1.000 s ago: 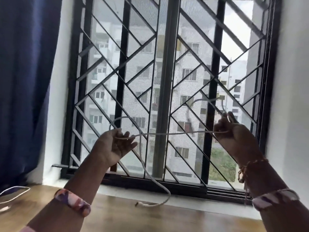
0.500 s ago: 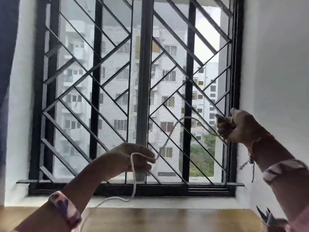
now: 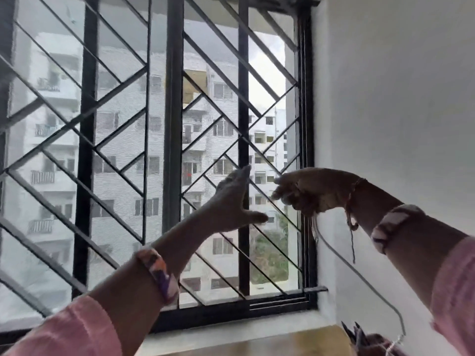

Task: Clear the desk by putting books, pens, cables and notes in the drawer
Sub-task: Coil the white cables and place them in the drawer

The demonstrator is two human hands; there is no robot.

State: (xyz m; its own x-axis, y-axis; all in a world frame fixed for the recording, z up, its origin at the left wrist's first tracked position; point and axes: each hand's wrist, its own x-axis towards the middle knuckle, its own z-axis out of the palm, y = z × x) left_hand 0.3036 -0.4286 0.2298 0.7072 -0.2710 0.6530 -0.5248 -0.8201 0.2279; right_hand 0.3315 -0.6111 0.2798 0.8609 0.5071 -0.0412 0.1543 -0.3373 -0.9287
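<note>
Cable-gathering stage: our right hand (image 3: 308, 192) has its fingers clamped on the white cable (image 3: 359, 276), which trails to the worktop (image 3: 282, 343); our left hand (image 3: 234, 201) is spread, empty. Drawer unseen; stowing remains.

Both hands, left (image 3: 232, 201) beside right (image 3: 311, 191), before the window grille (image 3: 174, 124), cable (image 3: 359, 276) hanging below the right.

Compared to half a second back, the left hand (image 3: 232, 201) lets go of the white cable (image 3: 359, 276) and spreads open just beside the right hand (image 3: 312, 192), whose fingers (image 3: 281, 195) now bunch the cable up, with the loose end dangling below them.
</note>
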